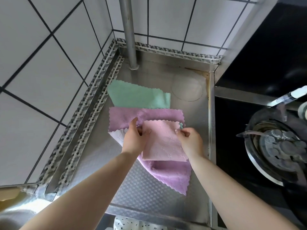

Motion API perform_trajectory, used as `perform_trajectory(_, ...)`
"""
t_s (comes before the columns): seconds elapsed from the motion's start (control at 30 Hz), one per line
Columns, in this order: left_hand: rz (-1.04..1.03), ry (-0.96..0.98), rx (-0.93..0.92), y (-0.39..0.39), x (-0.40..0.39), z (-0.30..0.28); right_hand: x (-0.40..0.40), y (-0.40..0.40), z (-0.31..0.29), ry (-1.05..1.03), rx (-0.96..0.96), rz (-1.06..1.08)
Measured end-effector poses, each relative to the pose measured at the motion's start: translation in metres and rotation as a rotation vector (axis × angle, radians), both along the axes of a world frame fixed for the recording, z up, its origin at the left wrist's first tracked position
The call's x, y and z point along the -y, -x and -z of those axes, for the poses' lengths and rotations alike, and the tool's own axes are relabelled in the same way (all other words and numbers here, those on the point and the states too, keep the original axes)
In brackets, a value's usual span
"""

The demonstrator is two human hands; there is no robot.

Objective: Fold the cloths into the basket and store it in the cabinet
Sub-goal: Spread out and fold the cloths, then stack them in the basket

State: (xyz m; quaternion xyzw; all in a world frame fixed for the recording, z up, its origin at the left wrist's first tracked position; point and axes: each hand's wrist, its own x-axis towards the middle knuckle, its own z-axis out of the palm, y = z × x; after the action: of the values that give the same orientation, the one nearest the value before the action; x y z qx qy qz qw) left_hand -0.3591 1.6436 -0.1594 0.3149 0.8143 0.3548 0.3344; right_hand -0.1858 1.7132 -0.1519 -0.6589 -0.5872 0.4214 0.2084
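Observation:
A pink cloth [163, 142] lies folded on top of a purple cloth [172, 175] on the steel counter [146, 196]. My left hand [132, 138] pinches the pink cloth's left edge with thumb and fingers. Its right upper corner is pinched by my right hand [189, 140]. A green cloth [137, 97] lies flat further back, partly under the purple one. A white cloth [118, 136] peeks out at the left under my left hand. No basket or cabinet is in view.
A metal pipe [129, 34] rises at the back corner against tiled walls. A black stove [259, 130] with a steel pot [272, 155] is to the right. A round mark [186, 87] shows on the counter's back right.

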Motion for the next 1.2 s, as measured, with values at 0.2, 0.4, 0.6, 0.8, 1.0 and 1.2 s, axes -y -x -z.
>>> perform_trajectory(0.2, 0.003, -0.005, 0.011, 0.0, 0.0, -0.001, -0.005, 0.002, 0.003, 0.02, 0.013, 0.079)
perform_trajectory(0.4, 0.002, 0.003, 0.046, -0.002, 0.001, -0.007, -0.008, 0.002, 0.002, 0.014, 0.052, 0.065)
perform_trajectory(0.6, 0.214, -0.157, -0.434, -0.013, 0.023, -0.026, 0.006, -0.008, -0.012, -0.301, 0.153, -0.103)
perform_trajectory(0.8, 0.615, -0.053, -0.796, -0.035, 0.017, -0.014, 0.031, 0.019, -0.001, -0.6, 0.434, -0.643)
perform_trajectory(1.0, 0.632, 0.116, -0.787, -0.019, 0.023, 0.005, 0.03, 0.009, 0.021, -0.468, 0.604, -0.73)
perform_trajectory(1.2, 0.61, 0.153, -0.722, -0.018, 0.021, 0.003, 0.023, 0.002, 0.021, -0.332, 0.669, -0.729)
